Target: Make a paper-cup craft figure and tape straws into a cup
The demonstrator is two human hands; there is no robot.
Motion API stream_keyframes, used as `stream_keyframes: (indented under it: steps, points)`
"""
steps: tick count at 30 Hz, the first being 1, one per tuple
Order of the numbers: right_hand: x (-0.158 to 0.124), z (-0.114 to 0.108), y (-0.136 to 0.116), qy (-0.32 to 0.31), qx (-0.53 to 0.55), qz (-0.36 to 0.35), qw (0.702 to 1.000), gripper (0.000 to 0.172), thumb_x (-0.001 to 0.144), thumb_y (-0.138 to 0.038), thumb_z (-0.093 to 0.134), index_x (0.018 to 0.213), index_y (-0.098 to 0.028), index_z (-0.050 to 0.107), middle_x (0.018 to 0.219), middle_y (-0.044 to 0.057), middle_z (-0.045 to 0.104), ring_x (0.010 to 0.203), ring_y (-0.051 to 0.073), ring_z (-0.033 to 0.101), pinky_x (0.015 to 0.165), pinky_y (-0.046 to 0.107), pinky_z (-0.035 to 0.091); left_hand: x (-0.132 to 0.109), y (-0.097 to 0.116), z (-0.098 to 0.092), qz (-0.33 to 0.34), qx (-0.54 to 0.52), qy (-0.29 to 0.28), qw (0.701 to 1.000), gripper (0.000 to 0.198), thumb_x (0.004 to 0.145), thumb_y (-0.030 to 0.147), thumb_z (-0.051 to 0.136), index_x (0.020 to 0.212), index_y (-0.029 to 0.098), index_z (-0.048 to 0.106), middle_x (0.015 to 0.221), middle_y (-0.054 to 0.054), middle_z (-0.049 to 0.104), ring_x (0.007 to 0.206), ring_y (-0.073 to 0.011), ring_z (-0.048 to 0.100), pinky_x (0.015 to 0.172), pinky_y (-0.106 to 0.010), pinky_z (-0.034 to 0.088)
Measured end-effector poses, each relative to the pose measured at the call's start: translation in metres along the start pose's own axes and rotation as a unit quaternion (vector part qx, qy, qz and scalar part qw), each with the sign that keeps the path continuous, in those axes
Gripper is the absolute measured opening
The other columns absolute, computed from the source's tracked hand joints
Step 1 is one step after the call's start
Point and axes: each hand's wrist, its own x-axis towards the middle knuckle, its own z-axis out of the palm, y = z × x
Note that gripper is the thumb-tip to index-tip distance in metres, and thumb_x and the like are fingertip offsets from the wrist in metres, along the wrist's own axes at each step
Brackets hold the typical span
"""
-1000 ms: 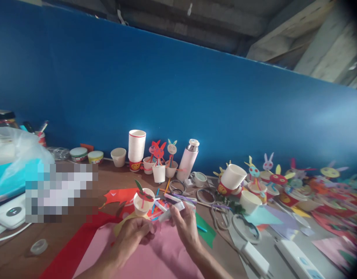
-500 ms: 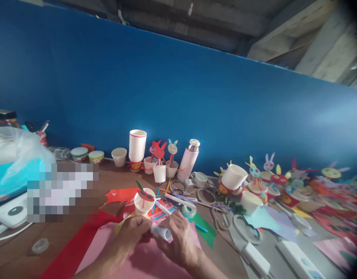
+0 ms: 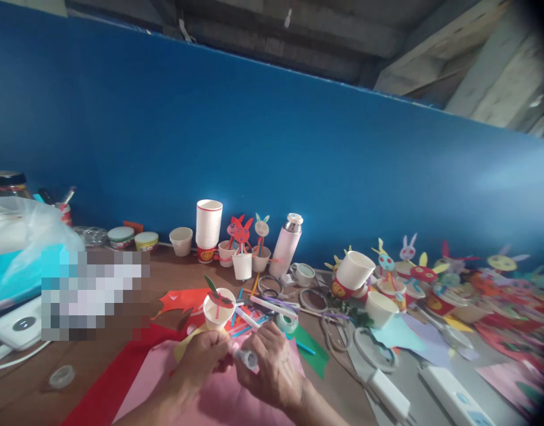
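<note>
My left hand [image 3: 205, 358] is closed in a pinch over the pink paper sheet [image 3: 143, 378]. What its fingertips grip is mostly hidden; a small pink bit shows beside them. Close by on the right, my right hand [image 3: 269, 364] is wrapped round a small translucent bottle [image 3: 248, 358], its round end facing me. Just beyond the left fingers stands a white paper cup [image 3: 215, 316] with a red cutout and a green leaf-shaped piece at its mouth. Past the hands lie mixed coloured strips [image 3: 245, 322] and a tape roll [image 3: 287, 322].
A cup stack [image 3: 209, 225], rabbit-faced cup figures [image 3: 242, 266] and a pink thermos [image 3: 286, 245] line the blue wall. More decorated cups [image 3: 391, 287] crowd the right. A power strip [image 3: 453, 396] and charger [image 3: 389, 393] lie at lower right. A clear round cap [image 3: 61, 377] lies left.
The translucent bottle has tilted and shifted slightly left, nearer my left fingertips. My right hand has turned a little with it. The left hand stays nearly in place.
</note>
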Motion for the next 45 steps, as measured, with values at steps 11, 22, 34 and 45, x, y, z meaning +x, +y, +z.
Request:
stream_keyframes:
  steps: [11, 22, 34, 45]
  points:
    - [0.002, -0.009, 0.0, 0.009, 0.062, 0.066, 0.996, 0.006, 0.08, -0.024, 0.05, 0.077, -0.019, 0.048, 0.067, 0.002, 0.058, 0.063, 0.017, 0.052, 0.063, 0.029, 0.036, -0.004, 0.007, -0.002, -0.027, -0.015, 0.007, 0.999, 0.021, 0.064, 0.032, 0.057, 0.053, 0.014, 0.059, 0.049, 0.001, 0.06, 0.048, -0.0104, 0.052, 0.051, -0.023, 0.04]
    - [0.002, -0.005, 0.001, 0.007, 0.032, 0.065, 0.997, 0.003, 0.075, -0.021, 0.05, 0.074, -0.02, 0.047, 0.063, 0.001, 0.056, 0.06, 0.017, 0.052, 0.06, 0.029, 0.038, 0.0, 0.001, -0.002, -0.024, -0.001, 0.003, 1.0, 0.021, 0.062, 0.031, 0.06, 0.05, 0.014, 0.06, 0.048, 0.001, 0.06, 0.049, -0.0109, 0.054, 0.052, -0.022, 0.041]
    - [0.003, -0.009, -0.001, 0.015, 0.053, 0.038, 0.998, 0.003, 0.079, -0.022, 0.049, 0.078, -0.019, 0.05, 0.068, 0.003, 0.058, 0.063, 0.017, 0.053, 0.063, 0.03, 0.037, -0.003, 0.004, -0.003, -0.021, -0.01, -0.001, 1.0, 0.019, 0.063, 0.027, 0.057, 0.049, 0.015, 0.058, 0.046, 0.001, 0.058, 0.046, -0.0103, 0.051, 0.05, -0.022, 0.04]
    - [0.003, -0.006, 0.005, 0.01, 0.028, 0.065, 0.997, 0.003, 0.074, -0.02, 0.05, 0.072, -0.02, 0.047, 0.061, 0.001, 0.056, 0.057, 0.017, 0.052, 0.06, 0.03, 0.036, 0.001, -0.003, -0.004, -0.034, -0.015, -0.003, 0.999, 0.023, 0.06, 0.035, 0.064, 0.052, 0.014, 0.061, 0.048, 0.0, 0.06, 0.048, -0.0117, 0.054, 0.052, -0.024, 0.042]
